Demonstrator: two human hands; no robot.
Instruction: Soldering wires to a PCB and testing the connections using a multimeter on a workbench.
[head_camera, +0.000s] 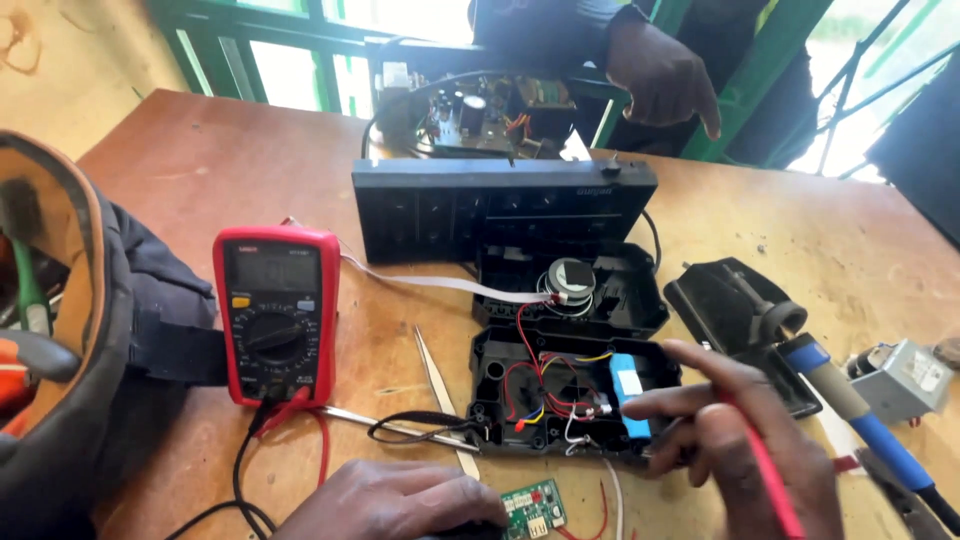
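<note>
Opened black plastic casing (575, 390): laid at table centre, red wires and a blue cylindrical cell (630, 392) exposed.
Red digital multimeter (277, 312): set at nine o'clock of casing.
Right hand (740, 440): clenched around thin red probe (765, 465), at four o'clock.
Left hand (395, 500): pressed down at seven o'clock; grip cannot be told.

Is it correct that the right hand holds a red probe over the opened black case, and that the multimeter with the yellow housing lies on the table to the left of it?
Not quite. In the head view the multimeter has a red housing, not yellow. The rest is right: the right hand holds a red probe over the opened black case, and the meter lies on the table to its left.
</note>
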